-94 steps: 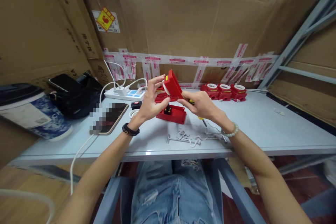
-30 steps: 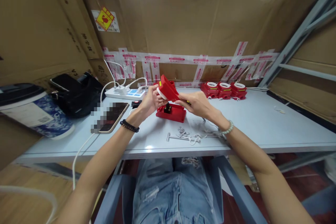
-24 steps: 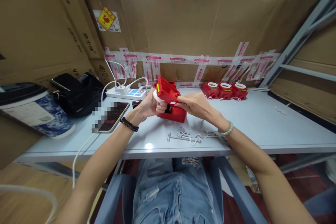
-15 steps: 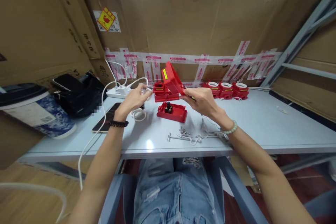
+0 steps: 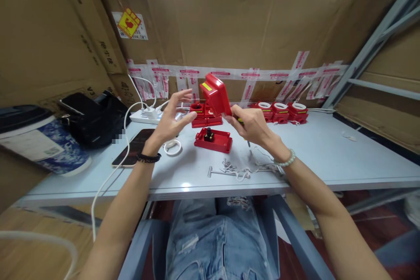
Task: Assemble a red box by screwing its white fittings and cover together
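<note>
A red rectangular plastic housing (image 5: pixel 215 95) with a small yellow label is gripped at its lower corner by the fingers of the right hand (image 5: pixel 250 124) and held tilted above the pale grey table (image 5: pixel 328 157), beyond the table's middle. A thin dark tool appears to be pinned in the same grip, though it cannot be made out clearly. The left hand (image 5: pixel 171 118) is held just left of the housing with its fingers spread and loose, grasping nothing and apart from the housing. Both forearms are raised off the table edge, each wrist carrying one bracelet.

One flat red plastic base plate (image 5: pixel 213 140) with a black part at its centre lies below the hands. One white ring (image 5: pixel 172 147) lies just left of it. A small heap of metal screws (image 5: pixel 227 166) lies nearer, too tangled to count. Three red round-topped units (image 5: pixel 284 111) with white rings are lined up at the far right. One dark smartphone (image 5: pixel 134 152) lies at the left.
</note>
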The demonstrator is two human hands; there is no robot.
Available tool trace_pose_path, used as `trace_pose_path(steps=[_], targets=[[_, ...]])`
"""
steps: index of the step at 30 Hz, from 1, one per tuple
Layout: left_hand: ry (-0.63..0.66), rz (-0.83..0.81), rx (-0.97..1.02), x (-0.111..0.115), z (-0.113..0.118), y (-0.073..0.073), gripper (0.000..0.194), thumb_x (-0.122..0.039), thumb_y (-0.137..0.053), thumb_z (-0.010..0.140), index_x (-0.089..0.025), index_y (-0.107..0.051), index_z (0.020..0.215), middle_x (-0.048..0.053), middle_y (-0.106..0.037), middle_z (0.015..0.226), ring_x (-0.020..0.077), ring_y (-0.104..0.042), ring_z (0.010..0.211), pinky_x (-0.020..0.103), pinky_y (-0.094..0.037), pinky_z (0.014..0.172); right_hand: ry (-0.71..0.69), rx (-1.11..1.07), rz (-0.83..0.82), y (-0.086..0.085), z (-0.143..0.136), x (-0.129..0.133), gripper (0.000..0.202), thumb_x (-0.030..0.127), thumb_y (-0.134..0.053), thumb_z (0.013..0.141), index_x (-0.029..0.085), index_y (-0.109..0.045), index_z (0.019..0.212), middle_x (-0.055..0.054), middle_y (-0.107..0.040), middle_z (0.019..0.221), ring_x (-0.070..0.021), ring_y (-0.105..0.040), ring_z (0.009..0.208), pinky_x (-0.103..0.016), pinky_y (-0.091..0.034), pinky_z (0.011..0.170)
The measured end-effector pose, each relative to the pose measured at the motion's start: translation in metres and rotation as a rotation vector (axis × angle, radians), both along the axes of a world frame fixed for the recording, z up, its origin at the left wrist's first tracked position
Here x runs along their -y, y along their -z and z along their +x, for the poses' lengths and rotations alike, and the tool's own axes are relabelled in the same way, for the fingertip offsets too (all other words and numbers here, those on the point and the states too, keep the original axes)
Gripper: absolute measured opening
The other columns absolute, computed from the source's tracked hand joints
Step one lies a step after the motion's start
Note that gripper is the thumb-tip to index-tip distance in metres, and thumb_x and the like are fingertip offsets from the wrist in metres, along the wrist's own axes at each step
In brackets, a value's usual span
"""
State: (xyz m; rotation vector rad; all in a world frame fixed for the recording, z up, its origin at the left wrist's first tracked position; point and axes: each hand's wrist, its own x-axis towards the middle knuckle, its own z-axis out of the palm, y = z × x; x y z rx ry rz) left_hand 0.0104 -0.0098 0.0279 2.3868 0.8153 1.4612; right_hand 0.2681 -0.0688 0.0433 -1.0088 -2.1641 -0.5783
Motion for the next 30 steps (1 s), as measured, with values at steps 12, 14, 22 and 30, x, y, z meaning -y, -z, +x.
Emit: trace_pose_path(steps=[12,14,22,30], targets=[[0.004,-0.129,0.23,0.016,0.036,0.006,0.064,-0.046,-0.06,0.083,-0.027,-0.033,0.138,0.005,-0.064,0.103,0.0178,-0.066,0.089,0.032,-0.054,0.08,0.223,0.165,-0.117,-0.011,-0.003,-0.004,0.048,0.042,-0.021,0.099,0.014,-0.059,0.107,-0.006,-0.068,0.069,-0.0151,-0.052,0.055,-0.028,-0.019,0.054],[-0.007,-0.245,0.228,0.016,0.036,0.006,0.057,-0.046,-0.059,0.082,-0.023,-0.041,0.131,0.004,-0.066,0.093,0.016,-0.066,0.08,0.029,-0.054,0.073,0.238,0.156,-0.11,-0.013,-0.003,-0.007,0.047,0.045,-0.024,0.099,0.016,-0.059,0.112,-0.005,-0.07,0.072,-0.0154,-0.054,0.058,-0.027,-0.02,0.055],[-0.031,-0.763,0.136,-0.003,0.029,0.025,0.041,-0.05,-0.067,0.076,-0.018,-0.044,0.088,-0.001,-0.062,0.053,0.0142,-0.062,0.051,0.023,-0.046,0.052,0.304,0.292,-0.164,-0.015,-0.004,-0.008,0.074,0.075,-0.028,0.085,0.015,-0.064,0.11,-0.008,-0.069,0.065,-0.0186,-0.057,0.058,-0.029,-0.019,0.055],[-0.276,-0.611,-0.229,-0.005,0.03,0.037,0.042,-0.061,-0.046,0.085,-0.022,-0.042,0.071,0.0,-0.06,0.049,0.0182,-0.059,0.048,0.03,-0.042,0.056,0.329,0.516,-0.382,-0.001,-0.019,-0.007,0.087,0.093,-0.036,0.061,0.012,-0.068,0.067,-0.016,-0.068,0.064,-0.0207,-0.057,0.057,-0.03,-0.023,0.055]])
